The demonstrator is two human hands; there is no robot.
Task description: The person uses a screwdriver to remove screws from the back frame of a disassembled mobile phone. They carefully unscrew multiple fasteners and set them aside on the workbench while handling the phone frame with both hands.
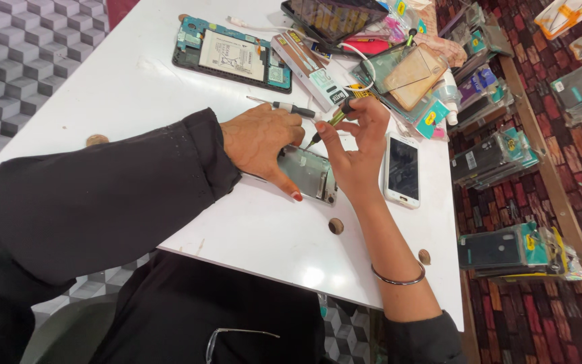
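Note:
A silver phone frame point(310, 174) lies flat on the white table point(129, 81). My left hand point(261, 143) presses down on its left part, thumb along its near edge. My right hand point(357, 145) pinches a small screwdriver point(326, 125) with a yellow-green shaft, its tip pointing down at the frame's upper edge. A second screwdriver point(289, 107) with a black grip lies on the table just behind my left hand.
A white phone point(403, 169) lies right of my right hand. An opened phone with battery and blue boards point(232, 55) sits further back, beside a long box point(308, 69), a dark tablet point(335, 17) and packaged parts point(415, 77). Racks of packets point(516, 249) stand right.

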